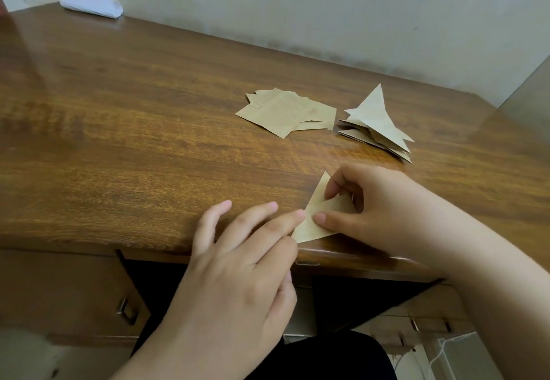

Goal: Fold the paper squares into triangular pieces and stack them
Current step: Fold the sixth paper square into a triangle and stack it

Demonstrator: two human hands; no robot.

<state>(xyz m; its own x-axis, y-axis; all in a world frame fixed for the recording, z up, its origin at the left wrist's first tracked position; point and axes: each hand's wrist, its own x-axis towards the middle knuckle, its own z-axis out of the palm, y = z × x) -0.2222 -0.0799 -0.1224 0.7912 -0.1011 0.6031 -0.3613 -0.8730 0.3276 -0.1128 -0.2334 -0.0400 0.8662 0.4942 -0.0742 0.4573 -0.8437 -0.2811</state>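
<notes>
I am pinching the thin, light brown paper triangle (pixel 314 216) with my right hand (pixel 378 210); left hand's (pixel 238 263) straight fingers are pressing its crease, near the brown wooden table's (pixel 148 141) front edge.

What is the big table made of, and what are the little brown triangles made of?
The table looks like wood or a wood-look top with a shiny coat: it shows brown grain and glossy reflections. The triangles look like thin, matte brown paper, maybe kraft paper: they hold sharp creases and lie in flat layers. The piece at the hands looks the same.

Bare desk (pixel 134 129) leftward (two paper piles (pixel 287 112) crowd the right).
</notes>
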